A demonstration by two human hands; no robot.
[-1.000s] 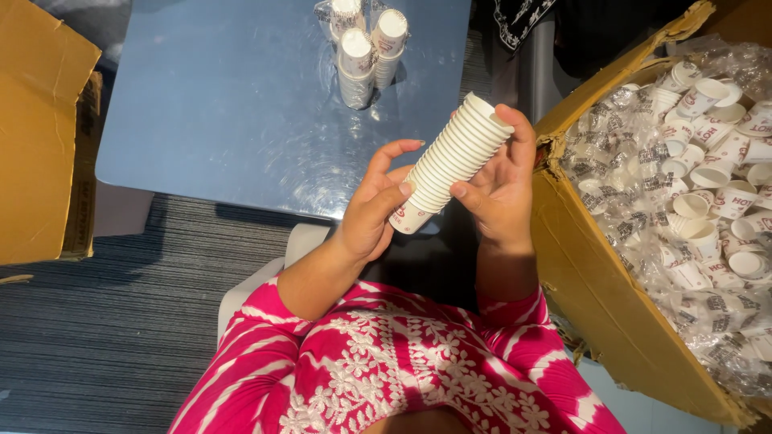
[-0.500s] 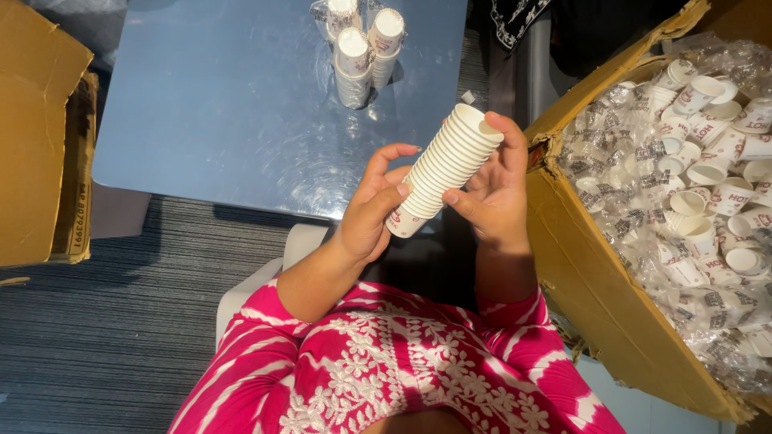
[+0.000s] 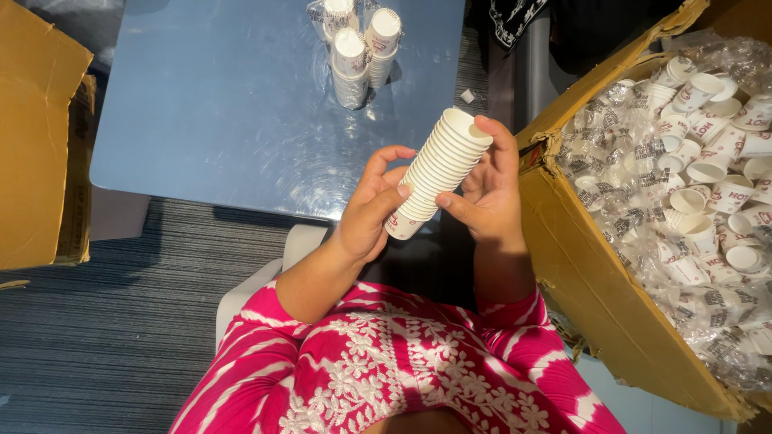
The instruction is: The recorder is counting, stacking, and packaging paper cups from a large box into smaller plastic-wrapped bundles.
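Cardboard box [image 3: 595,297] of cups right — wrapped stacks [image 3: 358,48] on table [image 3: 209,104].

The stack of paper cups [image 3: 436,173] slides a touch left and up in frame, and the right hand [image 3: 486,193] shifts along with it, thumb now pressing the stack's side.

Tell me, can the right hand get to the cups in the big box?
Probably yes. The right hand sits just beside the open cardboard box, and nothing blocks its top. But both hands hold the stack of paper cups, and the boxed cups are wrapped in plastic.
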